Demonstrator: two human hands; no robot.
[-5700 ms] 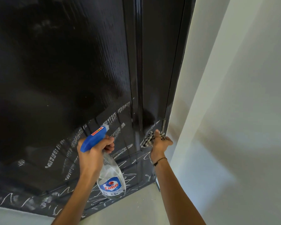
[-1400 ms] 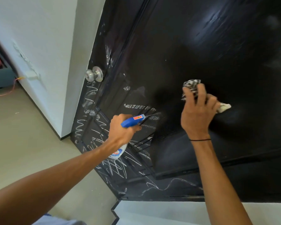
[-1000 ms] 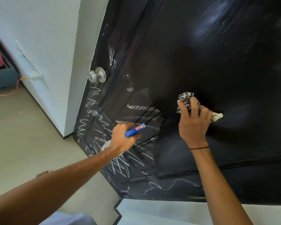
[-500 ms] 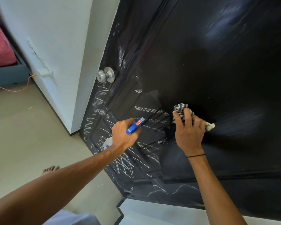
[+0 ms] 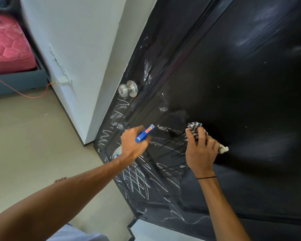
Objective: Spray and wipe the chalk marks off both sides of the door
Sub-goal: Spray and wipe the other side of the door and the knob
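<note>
A black door (image 5: 233, 84) fills the right of the view, its lower left part covered in white chalk marks (image 5: 139, 185). My left hand (image 5: 133, 145) grips a spray bottle (image 5: 145, 133) by its blue head, nozzle aimed at the door; the bottle's clear body is mostly hidden behind the hand. My right hand (image 5: 201, 152) holds a bunched checked cloth (image 5: 195, 127) against the door panel, just right of the streaked chalk. The panel to the right of the cloth looks dark and wiped.
A round silver knob (image 5: 128, 89) sits on the door's left edge. A white wall (image 5: 76, 49) with a plug and orange cable (image 5: 33, 95) stands to the left. A pink mattress (image 5: 7, 46) lies far left. My bare toes (image 5: 60, 180) show on the beige floor.
My right hand has slid the cloth down and left across the panel toward the chalk. My left hand stayed near the marks with the bottle. The view shifted slightly.
</note>
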